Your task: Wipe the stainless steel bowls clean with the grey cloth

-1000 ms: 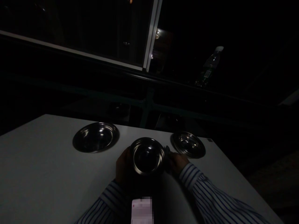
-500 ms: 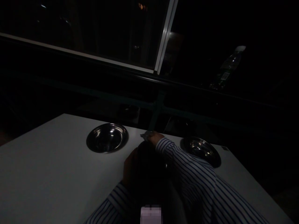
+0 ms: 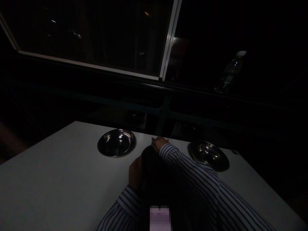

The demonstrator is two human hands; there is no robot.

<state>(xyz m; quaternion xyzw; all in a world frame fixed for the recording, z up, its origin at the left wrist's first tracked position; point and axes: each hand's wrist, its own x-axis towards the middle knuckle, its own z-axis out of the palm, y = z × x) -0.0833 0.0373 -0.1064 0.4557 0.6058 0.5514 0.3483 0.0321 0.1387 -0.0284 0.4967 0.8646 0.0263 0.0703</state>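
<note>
My left hand (image 3: 135,173) is closed at the left edge of a dark round object (image 3: 150,160), which looks like a plate or shallow dish in deep shadow. At that object's far edge, my right hand (image 3: 160,143) has its fingers closed on a crumpled pale cloth or tissue (image 3: 153,140); only a small corner shows. A shiny metal plate (image 3: 116,143) lies to the left on the white table (image 3: 79,173). Another metal plate (image 3: 209,155) rests to the right, beyond my striped right sleeve. Shadow hides most of the dark object's lower part.
A clear plastic bottle (image 3: 231,72) with a white cap stands at the back right. Behind the table run a window frame (image 3: 96,66) and a dark ledge. A blurred skin-toned shape (image 3: 12,141) shows at the left edge.
My right hand has moved slightly right along the dark object's far edge, and less of the pale cloth shows. My left hand keeps its hold. The whole view has shifted a little.
</note>
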